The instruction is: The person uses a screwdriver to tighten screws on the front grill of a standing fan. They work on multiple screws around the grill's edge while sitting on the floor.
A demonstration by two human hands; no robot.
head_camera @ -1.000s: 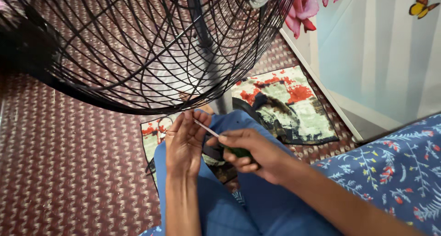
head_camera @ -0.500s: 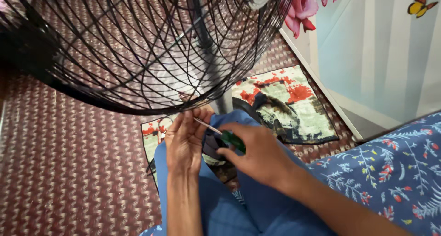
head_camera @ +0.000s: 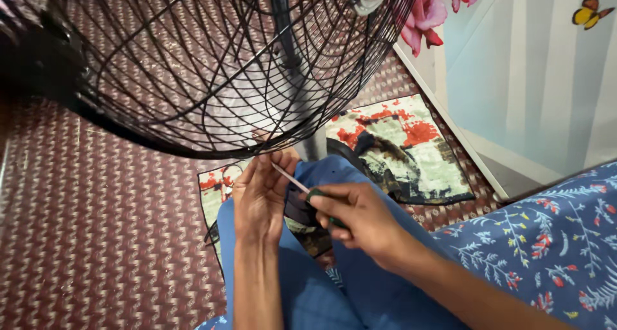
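At the centre of the frame, the right hand (head_camera: 360,217) grips a green-handled screwdriver (head_camera: 307,190), its tip meeting the left hand (head_camera: 260,195), whose fingers close near the black fan guard (head_camera: 193,66) (filling the upper left).

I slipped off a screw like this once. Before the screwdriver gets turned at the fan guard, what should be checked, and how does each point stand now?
1. Right hand grips the screwdriver handle: ok.
2. Left hand steadies the shaft near its tip: ok.
3. Tip seated in a screw: cannot tell, fingers hide it.
4. Fan guard rim within reach of the tip: ok.
5. Left fingers clear of the tip: not ok, they close around it.
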